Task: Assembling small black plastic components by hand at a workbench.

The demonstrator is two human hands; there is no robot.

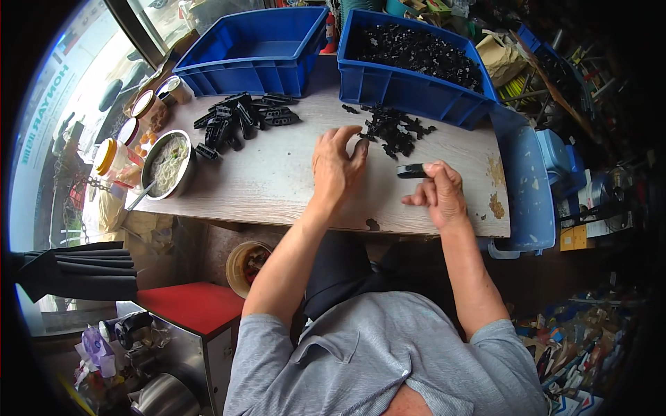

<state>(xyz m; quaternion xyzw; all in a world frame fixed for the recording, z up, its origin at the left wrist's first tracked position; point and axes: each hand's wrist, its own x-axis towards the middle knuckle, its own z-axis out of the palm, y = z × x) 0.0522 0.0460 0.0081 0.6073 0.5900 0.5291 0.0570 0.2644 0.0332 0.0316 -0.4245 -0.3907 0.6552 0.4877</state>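
Observation:
My right hand pinches one end of a long black plastic piece between thumb and forefinger, above the table's right part. My left hand is held over the table with its thumb and forefinger curved and apart. Its fingertips are close to a loose pile of small black plastic parts; whether they touch one cannot be made out. Farther left lies a heap of larger, long black plastic pieces.
A blue bin stands at the back left. Beside it, another blue bin is full of small black parts. A bowl of noodles and several jars line the table's left edge. A bucket stands below.

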